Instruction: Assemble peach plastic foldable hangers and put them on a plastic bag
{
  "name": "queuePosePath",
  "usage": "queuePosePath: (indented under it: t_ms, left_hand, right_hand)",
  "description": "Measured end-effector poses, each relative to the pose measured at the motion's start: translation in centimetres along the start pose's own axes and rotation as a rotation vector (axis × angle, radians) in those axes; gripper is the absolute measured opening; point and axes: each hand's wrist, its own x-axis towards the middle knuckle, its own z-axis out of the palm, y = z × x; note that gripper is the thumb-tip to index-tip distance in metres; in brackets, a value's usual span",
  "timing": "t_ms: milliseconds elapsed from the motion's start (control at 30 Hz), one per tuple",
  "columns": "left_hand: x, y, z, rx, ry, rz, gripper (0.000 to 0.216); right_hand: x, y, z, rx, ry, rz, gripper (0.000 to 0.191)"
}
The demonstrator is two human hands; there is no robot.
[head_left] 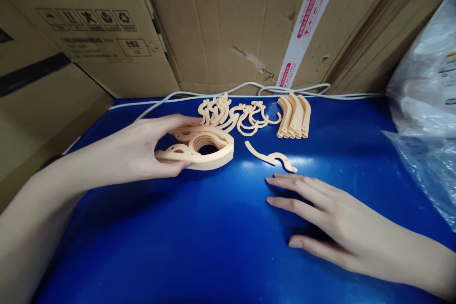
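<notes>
My left hand [149,145] is closed around the side of a stack of beige folding hangers [213,157], thumb at the near side and fingers at the far side. The stack rests on the blue surface. My right hand [320,216] is open, fingers spread low over the blue surface, holding nothing. Just beyond its fingertips lies a single curved hanger piece [265,156] with a hook-shaped end. Behind the stack is a loose row of beige hook pieces [245,118]. To their right sits a neat pile of curved hanger arms [294,116].
A white cable [213,95] runs along the back edge of the blue table [199,237]. Cardboard boxes [221,23] wall off the back and left. Clear plastic wrapping [423,85] bulges in from the right and spreads onto the surface.
</notes>
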Motion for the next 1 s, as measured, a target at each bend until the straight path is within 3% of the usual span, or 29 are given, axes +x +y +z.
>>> queuePosePath:
  t_ms: [700,900,1000]
  left_hand:
    - [-0.4,-0.3,-0.3,0.005,-0.013,-0.059,0.07]
    - [-0.9,-0.7,-1.7,0.083,0.147,-0.178,0.05]
    - [-1.0,-1.7,-1.6,0.143,0.117,-0.174,0.052]
  right_hand:
    - [0.0,0.0,0.0,-0.031,-0.003,-0.014,0.043]
    - [0.2,0.0,0.0,-0.016,-0.004,-0.012,0.041]
    - [0.2,0.0,0.0,0.005,-0.001,-0.002,0.041]
